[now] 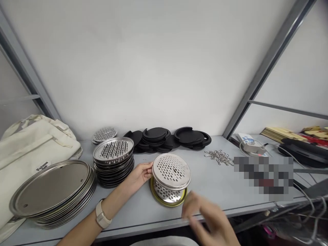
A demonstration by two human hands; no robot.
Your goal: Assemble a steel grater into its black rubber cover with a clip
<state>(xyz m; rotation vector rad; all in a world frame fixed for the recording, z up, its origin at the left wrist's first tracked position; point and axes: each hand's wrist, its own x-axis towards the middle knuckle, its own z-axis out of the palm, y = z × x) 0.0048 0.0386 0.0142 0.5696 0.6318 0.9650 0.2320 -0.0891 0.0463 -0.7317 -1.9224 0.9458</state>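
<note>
Head view: left hand [139, 175] holds perforated disc [167, 171]

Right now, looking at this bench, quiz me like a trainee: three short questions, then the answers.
1. Which of the person's hands holds the perforated metal disc by its edge?
2. True or false: the cream bag is at the far right of the picture.
3. The rim showing below the held disc is: a) red, b) blue, c) yellow.

Key:
1. The left hand.
2. False; it is at the far left.
3. c.
</note>
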